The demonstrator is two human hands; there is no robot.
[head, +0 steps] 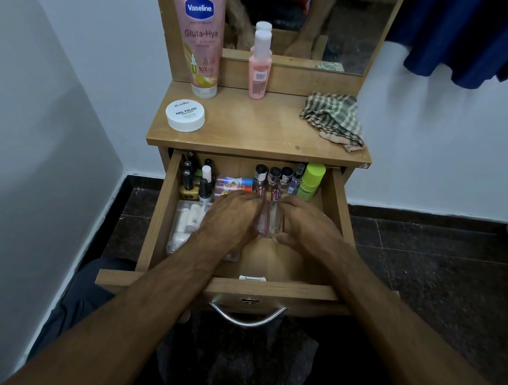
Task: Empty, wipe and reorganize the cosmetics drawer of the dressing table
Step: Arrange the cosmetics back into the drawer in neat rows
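The wooden drawer (337, 201) of the dressing table stands pulled open. Inside, two clear glass bottles (272, 218) with pink caps stand side by side at the middle. My left hand (229, 218) holds them from the left and my right hand (304, 224) from the right, fingers curled round the glass. Nail polish bottles (193, 180) crowd the back left corner. More small bottles (273, 175) and a green tube (312, 181) line the back wall. A clear pouch (186, 225) of white items lies at the left, partly hidden by my left arm.
On the table top (256, 126) stand a pink Vaseline tube (201, 29), a pink bottle (259, 68), a white nail polish remover jar (185, 115) and a checked cloth (333, 118). A mirror (306, 12) rises behind. A blue garment (460, 35) hangs at the right.
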